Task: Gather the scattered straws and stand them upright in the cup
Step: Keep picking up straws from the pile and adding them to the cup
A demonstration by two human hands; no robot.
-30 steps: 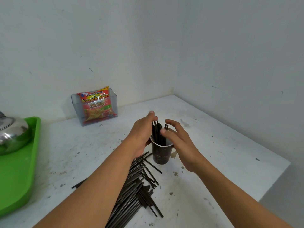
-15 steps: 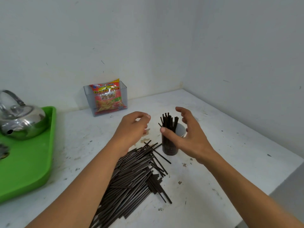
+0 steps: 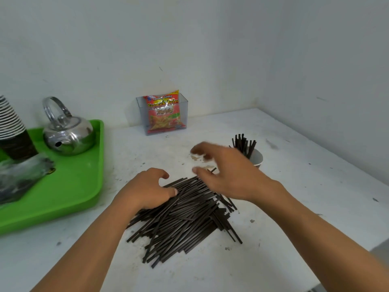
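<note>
Nearest the camera, two bare forearms are seen reaching in from the bottom edge, and between them a thick pile of dark straws [image 3: 181, 216] is spread flat on the white, scuffed worktop [image 3: 294, 207], most of them laid roughly parallel and slanting up to the right, with a few crossed at the right edge. The left hand [image 3: 151, 190] is set down on the pile's far left part, fingers curled over and the thumb laid against the straws; whether any straw is actually pinched cannot be told. The right hand [image 3: 227, 171] is held above the pile's far end, fingers spread and loosely bent, nothing gripped in it, and its fingertips are smeared by motion blur. Just behind that hand the cup [image 3: 257, 159] is stood on the worktop, partly hidden by the knuckles, and a small bunch of upright straws [image 3: 244, 144] is seen rising from it, leaned towards its left side. Over to the left, a green tray [image 3: 69, 186] is laid on the worktop, well apart from the cup. A crumpled clear plastic wrap [image 3: 19, 178] is placed on its near left, a shiny metal kettle [image 3: 67, 133] behind it, and a tall stack of paper cups [image 3: 12, 131] at the frame's left edge. Farthest back, a clear plastic holder [image 3: 183, 110] is set against the white wall, and a red snack packet [image 3: 163, 112] is stood inside it.
</note>
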